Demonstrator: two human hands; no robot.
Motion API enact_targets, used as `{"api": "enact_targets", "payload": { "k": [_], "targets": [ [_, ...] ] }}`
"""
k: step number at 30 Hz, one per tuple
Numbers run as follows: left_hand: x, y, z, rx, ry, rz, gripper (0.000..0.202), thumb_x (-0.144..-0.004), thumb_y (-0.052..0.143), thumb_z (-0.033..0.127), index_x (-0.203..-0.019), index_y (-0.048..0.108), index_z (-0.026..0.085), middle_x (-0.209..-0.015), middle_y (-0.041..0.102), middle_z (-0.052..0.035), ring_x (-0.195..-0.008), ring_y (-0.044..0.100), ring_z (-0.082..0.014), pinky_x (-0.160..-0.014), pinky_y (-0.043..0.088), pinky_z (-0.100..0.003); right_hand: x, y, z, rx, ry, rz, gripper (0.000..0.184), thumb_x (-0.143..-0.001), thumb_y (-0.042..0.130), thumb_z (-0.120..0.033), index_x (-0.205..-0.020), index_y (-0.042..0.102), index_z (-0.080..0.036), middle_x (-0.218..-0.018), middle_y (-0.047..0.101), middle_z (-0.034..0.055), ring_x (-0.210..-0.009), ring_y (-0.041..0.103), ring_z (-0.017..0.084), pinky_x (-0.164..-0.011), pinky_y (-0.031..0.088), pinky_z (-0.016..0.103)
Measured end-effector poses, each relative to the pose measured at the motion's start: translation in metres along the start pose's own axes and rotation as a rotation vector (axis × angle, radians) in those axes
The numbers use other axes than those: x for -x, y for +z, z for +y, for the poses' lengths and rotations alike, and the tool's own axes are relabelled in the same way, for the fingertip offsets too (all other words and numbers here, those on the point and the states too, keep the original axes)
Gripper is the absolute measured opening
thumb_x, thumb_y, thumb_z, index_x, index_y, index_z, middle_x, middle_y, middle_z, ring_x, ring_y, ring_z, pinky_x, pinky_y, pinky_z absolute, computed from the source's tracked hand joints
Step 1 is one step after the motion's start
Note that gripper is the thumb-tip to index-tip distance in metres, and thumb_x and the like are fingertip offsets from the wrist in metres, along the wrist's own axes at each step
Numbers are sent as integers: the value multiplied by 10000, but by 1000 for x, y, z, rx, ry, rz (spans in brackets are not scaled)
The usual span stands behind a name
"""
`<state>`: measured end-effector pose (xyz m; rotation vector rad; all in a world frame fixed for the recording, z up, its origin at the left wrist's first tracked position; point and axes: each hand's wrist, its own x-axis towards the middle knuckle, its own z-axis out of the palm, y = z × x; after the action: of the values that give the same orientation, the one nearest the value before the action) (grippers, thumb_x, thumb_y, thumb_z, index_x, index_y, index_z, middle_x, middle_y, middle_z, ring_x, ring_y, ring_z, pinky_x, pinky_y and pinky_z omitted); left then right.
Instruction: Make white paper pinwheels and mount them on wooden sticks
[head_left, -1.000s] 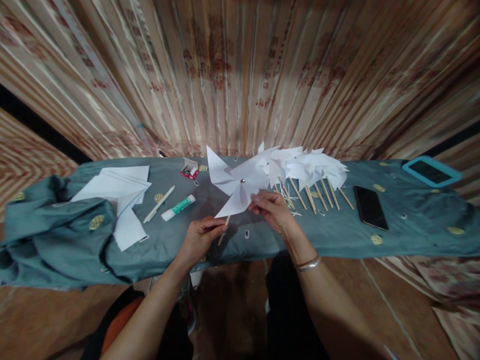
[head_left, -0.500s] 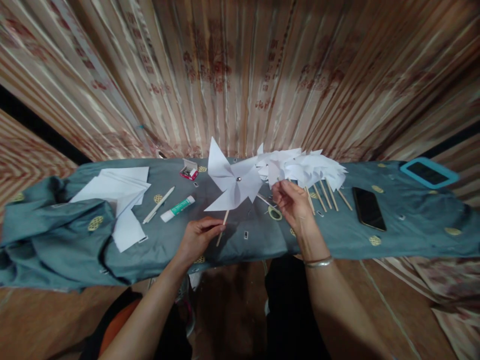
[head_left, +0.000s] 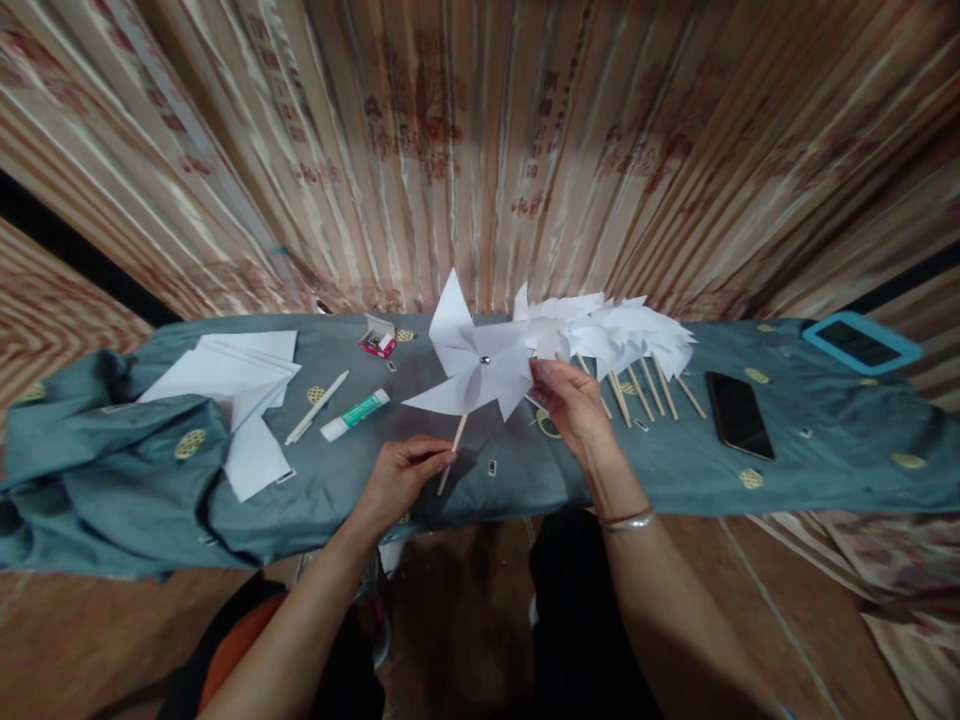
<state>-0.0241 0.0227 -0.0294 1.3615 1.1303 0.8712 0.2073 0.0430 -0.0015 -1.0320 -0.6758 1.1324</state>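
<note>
A white paper pinwheel (head_left: 487,375) with a shiny pin at its centre stands over the middle of the cloth-covered table. Its thin wooden stick (head_left: 458,437) is pinched between the thumb and fingers of my left hand (head_left: 409,475). My right hand (head_left: 574,400), fingers pressed together, is at the right edge of the pinwheel and grips a blade there; the fingertips are partly hidden. Just behind that hand lies a pile of finished pinwheels (head_left: 637,335) with their sticks pointing towards me. Scissors with pale green handles (head_left: 548,424) are partly covered by my right hand.
Left on the grey-green cloth (head_left: 450,510) are white paper sheets (head_left: 259,462), a white pen (head_left: 318,408), a glue stick (head_left: 355,416) and a small open red box of pins (head_left: 377,338). A black phone (head_left: 739,415) and a blue-framed tablet (head_left: 861,342) lie right. A curtain (head_left: 480,150) hangs behind.
The pinwheel's blades have turned a little clockwise, and its centre has shifted slightly right. My right hand has moved slightly left to the blade's edge. My left hand keeps hold of the stick.
</note>
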Motion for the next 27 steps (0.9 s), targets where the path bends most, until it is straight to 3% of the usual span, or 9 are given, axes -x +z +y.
{"api": "enact_targets", "payload": {
  "k": [13,27],
  "targets": [
    [0,0,-3,7,22,1,156,-646,746,316,-740,788,198,-706,717,-30,-660,607,-156,-602,455,-244,6,4,3,70,19,-162,264,-549,875,-430,-657,746,-227,-565,613,-30,-556,492,97,-538,410,234],
    [-1,2,-3,0,21,6,181,-630,753,355,-720,784,202,-708,719,-32,-657,610,-164,-596,465,-247,7,5,3,49,52,-145,274,-534,883,-425,-637,730,-222,-527,576,-34,-508,462,95,-486,394,237]
  ]
}}
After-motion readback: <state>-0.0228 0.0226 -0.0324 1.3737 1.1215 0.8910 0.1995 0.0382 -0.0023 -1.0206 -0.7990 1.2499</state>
